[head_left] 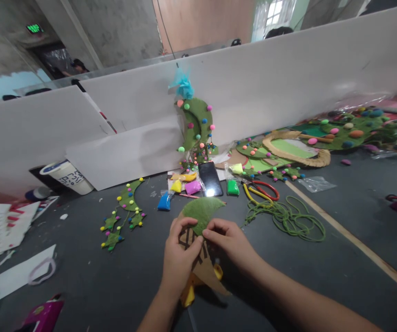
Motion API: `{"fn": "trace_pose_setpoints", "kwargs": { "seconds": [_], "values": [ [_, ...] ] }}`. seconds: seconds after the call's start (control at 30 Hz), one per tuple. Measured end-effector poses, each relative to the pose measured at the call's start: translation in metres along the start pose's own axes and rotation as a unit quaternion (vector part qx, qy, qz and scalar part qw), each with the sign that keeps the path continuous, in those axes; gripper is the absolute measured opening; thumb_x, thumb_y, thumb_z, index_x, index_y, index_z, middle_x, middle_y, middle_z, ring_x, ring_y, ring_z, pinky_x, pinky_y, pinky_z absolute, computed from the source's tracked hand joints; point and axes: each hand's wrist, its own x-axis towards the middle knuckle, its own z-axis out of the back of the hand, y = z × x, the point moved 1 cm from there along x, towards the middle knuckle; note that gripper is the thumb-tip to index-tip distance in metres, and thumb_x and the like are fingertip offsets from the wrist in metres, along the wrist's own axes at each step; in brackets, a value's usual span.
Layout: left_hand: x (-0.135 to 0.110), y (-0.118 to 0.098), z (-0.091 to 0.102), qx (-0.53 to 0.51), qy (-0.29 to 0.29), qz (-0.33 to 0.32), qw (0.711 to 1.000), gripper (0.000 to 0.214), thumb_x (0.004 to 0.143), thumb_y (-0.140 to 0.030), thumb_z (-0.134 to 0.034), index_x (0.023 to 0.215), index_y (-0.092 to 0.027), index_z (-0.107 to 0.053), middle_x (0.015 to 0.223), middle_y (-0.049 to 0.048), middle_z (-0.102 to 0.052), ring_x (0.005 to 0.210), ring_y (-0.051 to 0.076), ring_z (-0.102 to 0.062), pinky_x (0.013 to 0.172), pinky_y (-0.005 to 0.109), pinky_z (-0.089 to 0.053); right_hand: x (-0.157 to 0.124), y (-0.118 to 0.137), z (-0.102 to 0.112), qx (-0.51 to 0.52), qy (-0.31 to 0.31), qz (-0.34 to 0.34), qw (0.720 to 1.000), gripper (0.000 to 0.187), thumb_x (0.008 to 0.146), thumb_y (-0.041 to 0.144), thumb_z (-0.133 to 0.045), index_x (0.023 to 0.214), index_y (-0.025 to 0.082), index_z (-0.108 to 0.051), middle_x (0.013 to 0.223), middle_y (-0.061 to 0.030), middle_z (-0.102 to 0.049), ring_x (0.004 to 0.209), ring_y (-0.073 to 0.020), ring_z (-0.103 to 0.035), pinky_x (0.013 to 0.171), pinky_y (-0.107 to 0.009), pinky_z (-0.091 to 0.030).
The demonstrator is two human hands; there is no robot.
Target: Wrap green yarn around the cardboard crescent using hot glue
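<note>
Between my two hands is a crescent-shaped cardboard piece [207, 273], its upper part covered in green material [203, 212] and its lower part bare brown with dark printing. My left hand [181, 253] grips its left side, thumb and fingers closed. The fingertips of my right hand [231, 242] pinch the green covering's lower edge, close to the left thumb. Something yellow [188, 295] lies below the cardboard, partly hidden. Beyond my hands are a dark phone [210, 178] and small packets of blue [164, 201], pink [193, 186] and green [233, 187] clay-like material.
Scissors with red and yellow handles [262, 191] lie beside tangled green cord [288, 219]. A decorated green crescent [129, 196] with hanging stars lies left; another [198, 122] leans on the white partition [132, 101]. A paper cup [69, 177] lies tilted at left. Purple tools [44, 316] sit at both sides.
</note>
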Motion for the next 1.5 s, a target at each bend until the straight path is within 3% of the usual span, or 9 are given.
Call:
{"fn": "trace_pose_setpoints", "kwargs": {
  "seconds": [0.2, 0.37, 0.6, 0.83, 0.93, 1.1, 1.27, 1.4, 1.5],
  "values": [
    [0.000, -0.002, 0.000, 0.007, -0.014, -0.004, 1.000, 0.015, 0.067, -0.016, -0.066, 0.082, -0.020, -0.067, 0.090, 0.0037, -0.061, 0.092, 0.022, -0.058, 0.082, 0.030, -0.043, 0.001, -0.004, 0.000, 0.010, -0.010, -0.011, 1.000, 0.028, 0.072, 0.042, -0.067, 0.063, 0.018, -0.054, 0.048, 0.0061, -0.045, 0.045, -0.0090, -0.040, 0.045, -0.022, -0.032],
    [0.003, -0.002, 0.003, 0.015, 0.023, 0.010, 1.000, 0.022, 0.066, -0.016, -0.068, 0.086, -0.021, -0.065, 0.087, 0.0019, -0.061, 0.083, 0.020, -0.059, 0.077, 0.029, -0.045, 0.001, -0.007, -0.001, 0.004, -0.021, -0.003, 1.000, 0.029, 0.071, 0.042, -0.068, 0.061, 0.018, -0.053, 0.048, 0.0057, -0.045, 0.045, -0.0092, -0.039, 0.044, -0.022, -0.030],
    [0.001, -0.002, 0.000, 0.030, 0.008, -0.008, 0.999, 0.013, 0.071, -0.018, -0.063, 0.084, -0.021, -0.064, 0.089, 0.0027, -0.059, 0.086, 0.020, -0.058, 0.079, 0.029, -0.044, 0.001, -0.006, -0.002, 0.026, -0.014, -0.019, 0.999, 0.028, 0.071, 0.041, -0.067, 0.062, 0.019, -0.053, 0.047, 0.0062, -0.045, 0.043, -0.0091, -0.039, 0.044, -0.022, -0.032],
    [0.003, -0.004, 0.002, 0.034, 0.014, 0.008, 0.999, 0.015, 0.067, -0.019, -0.068, 0.082, -0.021, -0.064, 0.083, 0.0018, -0.060, 0.082, 0.020, -0.058, 0.076, 0.029, -0.045, 0.000, -0.004, -0.001, -0.028, -0.033, 0.011, 0.999, 0.026, 0.072, 0.038, -0.065, 0.061, 0.018, -0.054, 0.050, 0.0048, -0.046, 0.048, -0.0102, -0.041, 0.046, -0.022, -0.032],
    [0.002, -0.002, 0.001, 0.002, 0.004, 0.015, 1.000, 0.014, 0.068, -0.019, -0.067, 0.082, -0.020, -0.065, 0.085, 0.0023, -0.061, 0.083, 0.020, -0.058, 0.076, 0.029, -0.045, 0.001, -0.004, -0.001, -0.001, -0.027, -0.006, 1.000, 0.027, 0.072, 0.039, -0.065, 0.060, 0.018, -0.053, 0.048, 0.0053, -0.046, 0.045, -0.0097, -0.041, 0.045, -0.023, -0.032],
    [0.001, 0.003, 0.001, -0.108, 0.040, 0.067, 0.991, 0.016, 0.070, -0.021, -0.066, 0.086, -0.021, -0.062, 0.082, 0.0004, -0.059, 0.075, 0.017, -0.057, 0.072, 0.027, -0.045, 0.000, 0.000, -0.002, 0.027, -0.026, -0.024, 0.999, 0.028, 0.068, 0.040, -0.067, 0.059, 0.018, -0.053, 0.047, 0.0056, -0.046, 0.044, -0.0091, -0.042, 0.045, -0.022, -0.032],
    [0.003, 0.003, 0.005, -0.114, 0.056, 0.071, 0.989, 0.015, 0.076, -0.022, -0.060, 0.089, -0.021, -0.065, 0.087, 0.0005, -0.060, 0.082, 0.017, -0.056, 0.076, 0.026, -0.042, 0.000, 0.005, 0.000, 0.017, -0.029, -0.012, 0.999, 0.028, 0.068, 0.040, -0.067, 0.059, 0.017, -0.053, 0.048, 0.0058, -0.046, 0.046, -0.0090, -0.041, 0.047, -0.022, -0.031],
    [0.009, 0.004, 0.010, -0.140, -0.005, 0.030, 0.990, 0.015, 0.080, -0.030, -0.057, 0.077, -0.018, -0.066, 0.102, 0.0039, -0.060, 0.088, 0.018, -0.057, 0.077, 0.026, -0.043, 0.001, 0.007, 0.004, 0.010, -0.036, 0.006, 0.999, 0.025, 0.069, 0.038, -0.067, 0.061, 0.017, -0.054, 0.051, 0.0057, -0.045, 0.048, -0.0089, -0.039, 0.047, -0.022, -0.029],
    [0.014, 0.008, 0.015, -0.162, -0.062, 0.006, 0.985, 0.022, 0.083, -0.032, -0.055, 0.068, -0.018, -0.059, 0.092, 0.0026, -0.059, 0.080, 0.015, -0.055, 0.072, 0.024, -0.042, 0.001, 0.010, 0.006, -0.004, -0.044, 0.016, 0.999, 0.025, 0.070, 0.037, -0.065, 0.060, 0.018, -0.053, 0.052, 0.0055, -0.045, 0.049, -0.0093, -0.039, 0.048, -0.022, -0.029]
  ]
}}
